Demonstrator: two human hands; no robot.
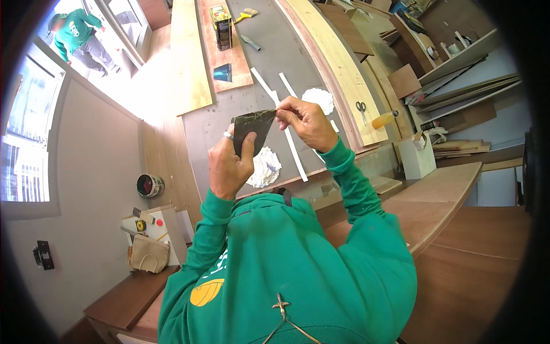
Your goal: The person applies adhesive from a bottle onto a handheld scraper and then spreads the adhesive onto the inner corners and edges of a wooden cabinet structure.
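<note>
Pinching the far right corner of a dark olive flap (256, 124), roughly triangular, between thumb and fingertips of the right hand (309, 121); clasping its left side with the left hand (229, 171), thumb flat over the near face. Held up in the air, above the near part of a grey worktop (281, 49), ahead of the green sweatshirt (315, 258). Made of paper, cloth or film, cannot tell which; edged along the top with a rough yellowish line. Judging by the hold, busy working that top edge at the corner with the right fingertips while steadying the rest with the left. For the next move, likely to need a firm left clasp, a fine right pinch and a light pull along the edge, to avoid creasing or tearing. Mind the white strip (295, 152) below the right hand and the fluffy white mound (266, 169) close by the left; keep cuffs out of both. Bounded left by a pale plank (190, 63), right by a long pale board (344, 80) bearing scissors (361, 109) and, near its end, an orange bottle (382, 120). Most room for moving: upward, or forward along the grey, passing right of the blue spreader (222, 73)
</note>
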